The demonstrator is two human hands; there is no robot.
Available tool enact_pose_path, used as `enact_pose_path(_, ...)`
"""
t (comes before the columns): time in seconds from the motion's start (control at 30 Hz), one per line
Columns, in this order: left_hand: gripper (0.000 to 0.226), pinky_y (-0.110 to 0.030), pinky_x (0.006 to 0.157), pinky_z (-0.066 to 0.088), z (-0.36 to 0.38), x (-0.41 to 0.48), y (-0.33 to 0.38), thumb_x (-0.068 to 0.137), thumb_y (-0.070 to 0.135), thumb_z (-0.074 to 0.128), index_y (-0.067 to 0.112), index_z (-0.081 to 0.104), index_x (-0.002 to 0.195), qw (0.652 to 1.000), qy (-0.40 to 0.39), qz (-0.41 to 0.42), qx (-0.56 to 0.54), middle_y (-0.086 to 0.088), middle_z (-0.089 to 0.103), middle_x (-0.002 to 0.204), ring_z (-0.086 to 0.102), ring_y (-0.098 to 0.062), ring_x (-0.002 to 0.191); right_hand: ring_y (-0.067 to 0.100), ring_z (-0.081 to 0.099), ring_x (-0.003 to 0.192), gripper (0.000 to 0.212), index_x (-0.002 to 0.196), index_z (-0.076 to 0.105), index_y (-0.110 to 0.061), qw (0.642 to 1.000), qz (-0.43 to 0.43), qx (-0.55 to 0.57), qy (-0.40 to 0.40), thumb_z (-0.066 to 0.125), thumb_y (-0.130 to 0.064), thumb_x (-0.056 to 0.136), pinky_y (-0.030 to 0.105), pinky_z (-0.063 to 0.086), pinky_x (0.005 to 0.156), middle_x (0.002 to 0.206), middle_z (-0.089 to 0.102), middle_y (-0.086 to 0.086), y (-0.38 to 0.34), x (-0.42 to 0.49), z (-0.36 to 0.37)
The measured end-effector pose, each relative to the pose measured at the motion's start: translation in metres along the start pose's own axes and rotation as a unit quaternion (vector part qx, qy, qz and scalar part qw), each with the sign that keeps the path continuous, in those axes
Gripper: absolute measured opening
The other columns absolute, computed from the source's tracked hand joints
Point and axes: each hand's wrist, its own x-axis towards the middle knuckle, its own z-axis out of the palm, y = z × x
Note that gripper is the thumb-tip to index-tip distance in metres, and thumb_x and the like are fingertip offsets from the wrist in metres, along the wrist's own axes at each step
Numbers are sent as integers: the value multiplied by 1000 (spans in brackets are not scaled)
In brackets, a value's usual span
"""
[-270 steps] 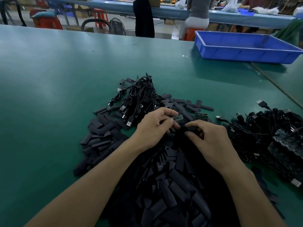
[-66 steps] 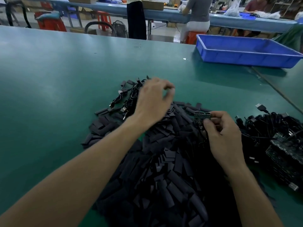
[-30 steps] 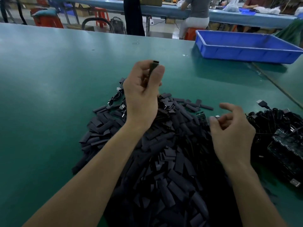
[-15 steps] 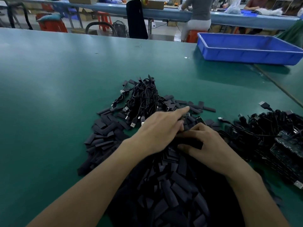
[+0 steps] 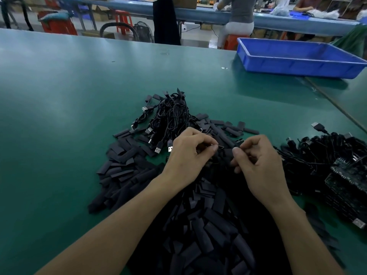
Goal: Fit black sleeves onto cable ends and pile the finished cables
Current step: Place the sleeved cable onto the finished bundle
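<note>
Green desk [image 5: 69, 116] seen from above, with a heap of loose sleeves [image 5: 198, 225] spreading from centre to 6 o'clock. Blue tray [image 5: 297, 69] at 1 o'clock, well apart from the work. Tangle of cables [image 5: 321, 149] at 3 o'clock, presumably awaiting sleeves, with a stack of circuit boards [image 5: 345, 181] just beside it. Pile of finished cables [image 5: 170, 118] at 12 o'clock, touching the heap.

Left hand [image 5: 186, 155] and right hand [image 5: 260, 163] meet at centre, above the heap. Left fingers are curled, thumb and forefinger pinching a cable end [image 5: 214, 145], of which only a metallic glint shows. Right fingers are curled, pinching one sleeve [image 5: 226, 152] that points to 9 o'clock, toward that end.

Risks: the flattened sleeve mouth may catch on the connector's edge and buckle instead of sliding on. A loose pinch may drop the sleeve into the heap, among identical pieces.

Obscured: the cable's run is lost against the black heap. Whether the end has entered the sleeve cannot be told. The tangle is cut off at the right edge. The tray's floor is partly hidden by its near wall.
</note>
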Motion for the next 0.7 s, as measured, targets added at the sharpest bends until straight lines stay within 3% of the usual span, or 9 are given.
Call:
enact_pose_path(0.13,7,-19,68,55,1,0,-3,89,18,75,24,75,93,997,10,-39,-70,13,68,78,66,-2,72,6,68,63,30,103,62,-43,1000,-10,-14,1,62,-14,96,10,48,64,77,71,-15,0,0,0)
enact_pose_path(0.33,11,-12,61,52,4,-3,-7,95,18,69,22,74,103,987,-51,-70,-132,15,73,82,71,-3,71,4,70,83,28,96,70,-36,1000,-1,2,19,80,-13,82,24,57,79,86,74,-16,2,1,-2)
enact_pose_path(0.53,13,-11,62,51,4,-1,-11,96,19,67,19,75,106,990,-77,-61,-104,21,72,78,70,-1,68,5,65,69,38,101,67,-46,1000,-6,4,13,64,-9,94,14,51,68,83,70,-20,5,2,-2)
enact_pose_path(0.7,12,-14,63,52,4,0,-12,95,20,68,21,75,105,989,-81,-64,-103,15,73,80,70,-3,67,8,71,71,34,109,67,-36,1000,8,20,15,63,-7,94,19,57,72,82,73,-15,7,3,0)
